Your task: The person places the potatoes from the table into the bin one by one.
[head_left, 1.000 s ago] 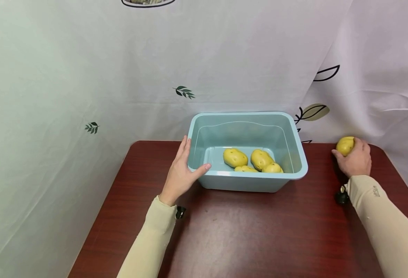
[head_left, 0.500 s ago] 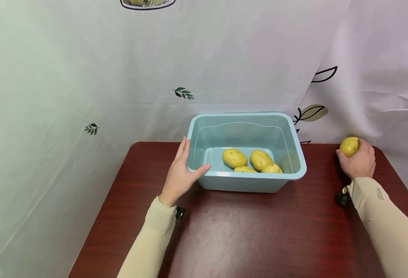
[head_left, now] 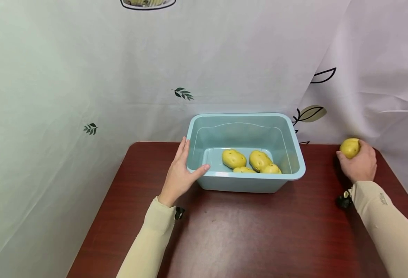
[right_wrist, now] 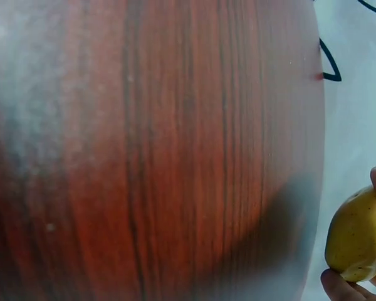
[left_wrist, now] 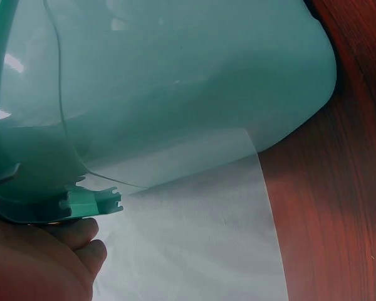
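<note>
A light-blue plastic bin (head_left: 238, 184) stands toward the back of the table with several yellow potatoes (head_left: 234, 158) on its floor. My left hand (head_left: 178, 178) is at the bin's front left corner, fingers extended along the left side and thumb reaching over the front rim. In the left wrist view, fingertips (left_wrist: 91, 251) show right below the rim. At the table's back right corner, my right hand (head_left: 360, 162) grips another yellow potato (head_left: 349, 148) between thumb and fingers. The right wrist view shows this potato (right_wrist: 358, 237) with fingertips on both sides.
The dark red wood-grain table (head_left: 245, 231) extends in front of the bin. A pale cloth backdrop (head_left: 238, 58) with leaf prints hangs behind the table's back edge and along the left side.
My right hand has shifted slightly to the right with the potato in its grip. The left hand and the bin stay practically where they were.
</note>
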`<state>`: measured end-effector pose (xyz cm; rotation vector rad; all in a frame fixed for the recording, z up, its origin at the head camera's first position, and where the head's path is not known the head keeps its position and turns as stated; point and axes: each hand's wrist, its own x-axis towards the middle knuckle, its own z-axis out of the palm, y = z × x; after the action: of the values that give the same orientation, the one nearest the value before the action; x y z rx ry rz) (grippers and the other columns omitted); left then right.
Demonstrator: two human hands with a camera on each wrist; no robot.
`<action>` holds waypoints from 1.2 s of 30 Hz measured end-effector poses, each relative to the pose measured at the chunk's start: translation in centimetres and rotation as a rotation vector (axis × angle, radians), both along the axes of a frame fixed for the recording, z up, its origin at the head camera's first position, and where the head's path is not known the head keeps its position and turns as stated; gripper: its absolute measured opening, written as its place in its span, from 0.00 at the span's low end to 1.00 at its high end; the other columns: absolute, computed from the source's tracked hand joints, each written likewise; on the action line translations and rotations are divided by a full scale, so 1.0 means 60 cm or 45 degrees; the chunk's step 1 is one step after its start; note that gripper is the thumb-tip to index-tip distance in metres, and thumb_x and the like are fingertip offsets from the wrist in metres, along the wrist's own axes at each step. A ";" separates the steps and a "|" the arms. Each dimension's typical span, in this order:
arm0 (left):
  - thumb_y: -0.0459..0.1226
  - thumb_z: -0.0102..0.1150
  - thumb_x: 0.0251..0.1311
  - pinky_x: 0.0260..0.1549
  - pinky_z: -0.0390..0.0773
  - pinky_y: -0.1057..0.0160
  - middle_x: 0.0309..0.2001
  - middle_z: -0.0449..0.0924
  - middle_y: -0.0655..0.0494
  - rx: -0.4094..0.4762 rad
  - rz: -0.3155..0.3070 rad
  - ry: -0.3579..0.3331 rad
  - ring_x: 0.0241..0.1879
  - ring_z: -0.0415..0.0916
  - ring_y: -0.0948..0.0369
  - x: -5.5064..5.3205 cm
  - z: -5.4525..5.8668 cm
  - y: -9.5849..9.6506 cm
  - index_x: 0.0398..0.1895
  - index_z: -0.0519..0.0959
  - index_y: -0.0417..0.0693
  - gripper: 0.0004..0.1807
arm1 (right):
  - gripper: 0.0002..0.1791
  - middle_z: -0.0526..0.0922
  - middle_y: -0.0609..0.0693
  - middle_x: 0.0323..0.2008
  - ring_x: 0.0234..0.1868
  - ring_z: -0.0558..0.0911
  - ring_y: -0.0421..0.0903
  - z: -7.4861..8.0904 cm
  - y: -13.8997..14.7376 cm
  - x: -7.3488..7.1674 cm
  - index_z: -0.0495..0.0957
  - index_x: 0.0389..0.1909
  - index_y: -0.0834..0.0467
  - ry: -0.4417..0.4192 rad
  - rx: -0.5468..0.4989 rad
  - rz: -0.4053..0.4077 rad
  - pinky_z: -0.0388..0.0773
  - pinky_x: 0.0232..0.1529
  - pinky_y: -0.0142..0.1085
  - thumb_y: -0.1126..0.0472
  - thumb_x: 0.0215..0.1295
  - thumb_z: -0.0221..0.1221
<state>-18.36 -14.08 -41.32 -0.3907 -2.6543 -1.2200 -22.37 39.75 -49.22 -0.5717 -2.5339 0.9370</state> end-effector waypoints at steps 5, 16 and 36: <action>0.65 0.63 0.57 0.68 0.62 0.44 0.81 0.38 0.67 0.002 0.005 -0.004 0.78 0.47 0.59 0.001 -0.001 -0.002 0.81 0.48 0.49 0.57 | 0.43 0.62 0.71 0.70 0.65 0.64 0.74 0.003 -0.005 0.004 0.56 0.76 0.64 0.007 0.007 0.013 0.59 0.61 0.66 0.52 0.66 0.60; 0.65 0.63 0.57 0.68 0.62 0.43 0.81 0.38 0.66 0.006 0.007 -0.002 0.78 0.47 0.58 0.002 -0.002 -0.004 0.81 0.49 0.49 0.57 | 0.41 0.63 0.70 0.69 0.66 0.64 0.73 0.010 -0.015 0.011 0.58 0.76 0.64 0.046 0.030 0.018 0.58 0.63 0.65 0.54 0.65 0.61; 0.65 0.63 0.57 0.68 0.62 0.44 0.80 0.38 0.66 0.015 -0.002 0.003 0.78 0.47 0.59 0.001 0.000 0.001 0.81 0.49 0.49 0.57 | 0.40 0.63 0.68 0.71 0.69 0.63 0.70 0.021 -0.026 0.028 0.60 0.75 0.64 0.137 0.067 0.103 0.57 0.66 0.64 0.56 0.64 0.62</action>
<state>-18.28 -14.03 -41.33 -0.3928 -2.6442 -1.2339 -20.71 38.18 -47.94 -0.3949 -2.4933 0.9010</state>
